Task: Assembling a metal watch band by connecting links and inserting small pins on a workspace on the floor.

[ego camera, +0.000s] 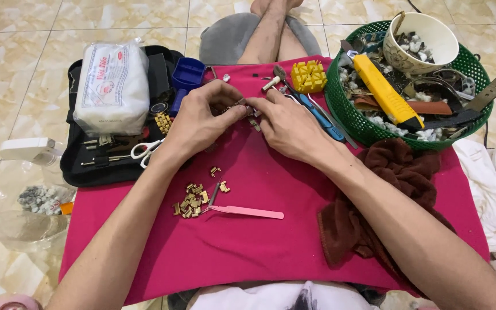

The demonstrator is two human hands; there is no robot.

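Note:
My left hand [202,117] and my right hand [285,123] meet over a magenta cloth [248,241], pinching a small gold metal watch band piece [252,115] between their fingertips. The piece is mostly hidden by my fingers. Below my left hand lies a pile of several gold band links [190,202], with two more loose links [219,179] above it. Pink tweezers [242,212] rest beside the pile.
A green basket [340,106] at the right holds a yellow utility knife [384,92], a bowl [421,35] and straps. A black tool case [96,169] with a white packet [113,86] and scissors [144,150] sits left. A brown rag [368,206], yellow holder block [308,76] and blue tool [321,120] lie nearby.

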